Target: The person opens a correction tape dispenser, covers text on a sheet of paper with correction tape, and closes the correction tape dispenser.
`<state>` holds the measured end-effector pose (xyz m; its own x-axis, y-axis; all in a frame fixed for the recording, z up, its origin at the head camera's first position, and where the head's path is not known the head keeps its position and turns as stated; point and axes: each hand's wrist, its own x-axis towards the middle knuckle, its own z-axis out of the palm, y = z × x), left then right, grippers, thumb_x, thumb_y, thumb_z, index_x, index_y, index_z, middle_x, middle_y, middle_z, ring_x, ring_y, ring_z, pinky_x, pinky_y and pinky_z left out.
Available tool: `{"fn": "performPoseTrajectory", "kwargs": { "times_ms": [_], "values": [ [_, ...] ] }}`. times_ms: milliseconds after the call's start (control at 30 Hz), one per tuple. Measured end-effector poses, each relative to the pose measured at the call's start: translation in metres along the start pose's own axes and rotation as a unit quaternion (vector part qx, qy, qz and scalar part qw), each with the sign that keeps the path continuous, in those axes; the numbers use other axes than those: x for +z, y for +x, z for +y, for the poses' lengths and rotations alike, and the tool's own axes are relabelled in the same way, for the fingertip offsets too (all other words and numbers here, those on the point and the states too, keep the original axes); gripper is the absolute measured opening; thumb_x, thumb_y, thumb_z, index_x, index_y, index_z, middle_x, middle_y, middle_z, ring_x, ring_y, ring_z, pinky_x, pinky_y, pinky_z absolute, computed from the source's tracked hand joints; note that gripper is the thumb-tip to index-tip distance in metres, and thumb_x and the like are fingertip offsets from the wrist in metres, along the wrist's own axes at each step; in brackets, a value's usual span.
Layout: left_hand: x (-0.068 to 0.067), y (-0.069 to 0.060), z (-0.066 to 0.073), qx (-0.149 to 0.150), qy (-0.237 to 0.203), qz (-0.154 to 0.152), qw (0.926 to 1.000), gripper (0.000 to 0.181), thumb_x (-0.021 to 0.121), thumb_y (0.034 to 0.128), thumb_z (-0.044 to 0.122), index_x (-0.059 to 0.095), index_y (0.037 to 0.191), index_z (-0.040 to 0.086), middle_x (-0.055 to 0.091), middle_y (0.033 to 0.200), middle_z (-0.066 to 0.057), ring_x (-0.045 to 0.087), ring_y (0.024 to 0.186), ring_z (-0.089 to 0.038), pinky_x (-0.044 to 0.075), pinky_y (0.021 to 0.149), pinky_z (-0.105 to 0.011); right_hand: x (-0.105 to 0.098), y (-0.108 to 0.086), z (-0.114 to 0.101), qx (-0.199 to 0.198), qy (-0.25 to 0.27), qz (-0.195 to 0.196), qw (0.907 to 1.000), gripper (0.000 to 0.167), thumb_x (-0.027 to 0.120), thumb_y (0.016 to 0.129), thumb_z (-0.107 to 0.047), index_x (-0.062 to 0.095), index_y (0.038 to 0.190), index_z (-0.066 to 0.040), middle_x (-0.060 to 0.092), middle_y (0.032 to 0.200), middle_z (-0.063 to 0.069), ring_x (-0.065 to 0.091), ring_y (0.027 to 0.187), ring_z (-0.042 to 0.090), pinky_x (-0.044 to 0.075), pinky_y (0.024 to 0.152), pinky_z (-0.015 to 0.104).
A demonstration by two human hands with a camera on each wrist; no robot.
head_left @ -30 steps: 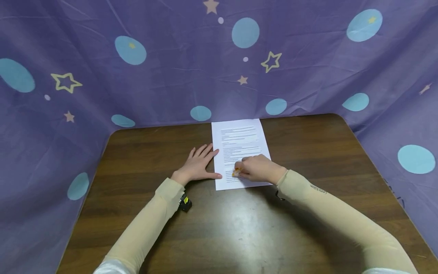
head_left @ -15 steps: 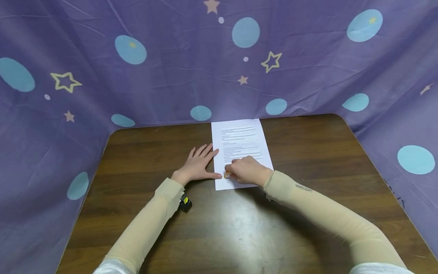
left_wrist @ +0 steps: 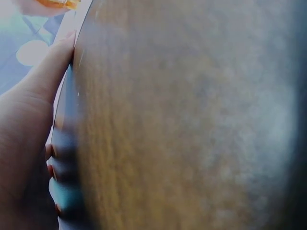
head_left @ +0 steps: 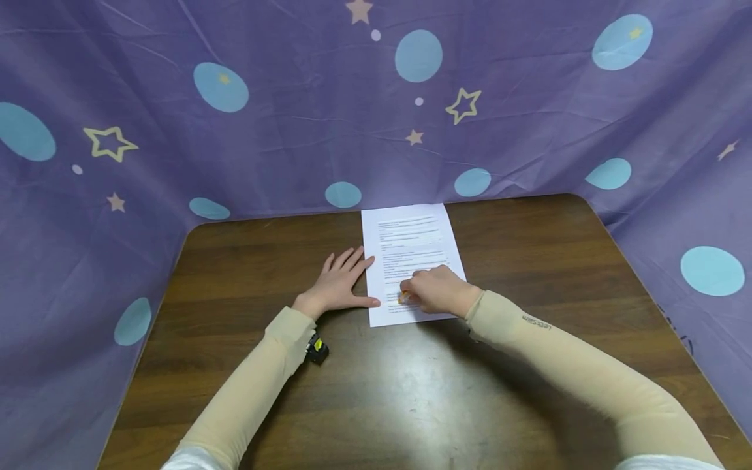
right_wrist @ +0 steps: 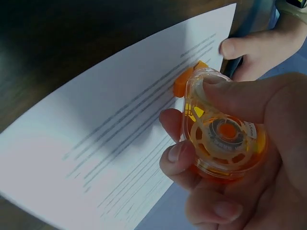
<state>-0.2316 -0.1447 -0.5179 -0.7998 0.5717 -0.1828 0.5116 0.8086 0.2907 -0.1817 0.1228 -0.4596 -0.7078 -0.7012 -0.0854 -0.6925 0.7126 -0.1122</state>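
A sheet of paper [head_left: 371, 228] with printed lines lies on the table near its far edge. My right hand [head_left: 437, 290] grips a clear and orange correction tape dispenser [right_wrist: 228, 132] over the lower part of the sheet. In the right wrist view its orange tip [right_wrist: 182, 82] is at the printed lines, with my thumb along the casing and my fingers curled round it. My left hand [head_left: 336, 287] lies spread at the sheet's left edge, its thumb and fingertips on the margin. Only an orange bit of the dispenser [left_wrist: 62, 3] shows in the left wrist view.
The brown wooden table [head_left: 376, 398] reaches toward me under both forearms. A purple curtain [head_left: 282, 143] with stars and blue spots hangs behind it and along both sides. A small black device [head_left: 318, 350] sits at my left wrist.
My right hand with the correction tape dispenser went left along the sheet's lower lines, then came back right. My left hand and the paper stay in place.
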Motion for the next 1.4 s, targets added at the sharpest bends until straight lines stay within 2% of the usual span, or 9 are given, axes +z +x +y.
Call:
{"fn": "performPoseTrajectory", "kwargs": {
  "times_ms": [367,733,967,1233,1400],
  "values": [
    [0.002,0.001,-0.003,0.009,-0.002,0.008,0.9999,0.113,0.062,0.0829,0.083,0.022,0.168,0.021,0.005,0.176,-0.01,0.005,0.161,-0.035,0.002,0.124,-0.065,0.001,-0.03,0.024,0.02,-0.001,0.02,0.9996,0.01,0.076,0.091,-0.011,0.071,0.09,-0.019,0.063,0.075,0.0,0.062,0.067,0.019,0.052,0.053,0.044],
    [-0.004,0.001,0.002,0.013,0.002,0.009,0.9999,0.11,0.067,0.085,0.076,0.023,0.168,0.019,0.007,0.175,-0.012,0.007,0.16,-0.036,0.004,0.123,-0.066,-0.001,-0.06,0.048,0.055,0.01,0.011,0.9984,0.015,0.075,0.09,-0.006,0.073,0.097,-0.019,0.064,0.078,0.002,0.058,0.063,0.018,0.05,0.052,0.042],
    [-0.007,0.0,0.004,0.011,0.005,0.009,0.9999,0.109,0.069,0.0856,0.073,0.023,0.168,0.019,0.007,0.175,-0.012,0.007,0.16,-0.036,0.004,0.123,-0.066,-0.002,-0.079,0.063,0.079,0.018,0.015,0.9966,0.012,0.078,0.092,-0.009,0.073,0.099,-0.018,0.067,0.083,0.0,0.057,0.065,0.015,0.047,0.051,0.038],
    [-0.007,-0.003,0.006,0.004,0.008,0.006,0.9999,0.108,0.069,0.0865,0.073,0.023,0.168,0.02,0.007,0.175,-0.012,0.006,0.161,-0.036,0.004,0.123,-0.066,-0.001,-0.09,0.069,0.081,0.028,0.033,0.9958,0.013,0.076,0.092,-0.007,0.075,0.099,-0.017,0.065,0.082,-0.001,0.055,0.065,0.014,0.046,0.05,0.037],
    [-0.006,-0.003,0.007,0.001,0.006,0.001,1.0,0.109,0.069,0.0863,0.072,0.022,0.168,0.02,0.007,0.175,-0.011,0.005,0.161,-0.035,0.003,0.124,-0.065,0.002,-0.092,0.072,0.076,0.035,0.029,0.9961,0.012,0.075,0.092,-0.008,0.075,0.101,-0.016,0.064,0.082,-0.001,0.056,0.066,0.015,0.048,0.052,0.038]
  ]
}}
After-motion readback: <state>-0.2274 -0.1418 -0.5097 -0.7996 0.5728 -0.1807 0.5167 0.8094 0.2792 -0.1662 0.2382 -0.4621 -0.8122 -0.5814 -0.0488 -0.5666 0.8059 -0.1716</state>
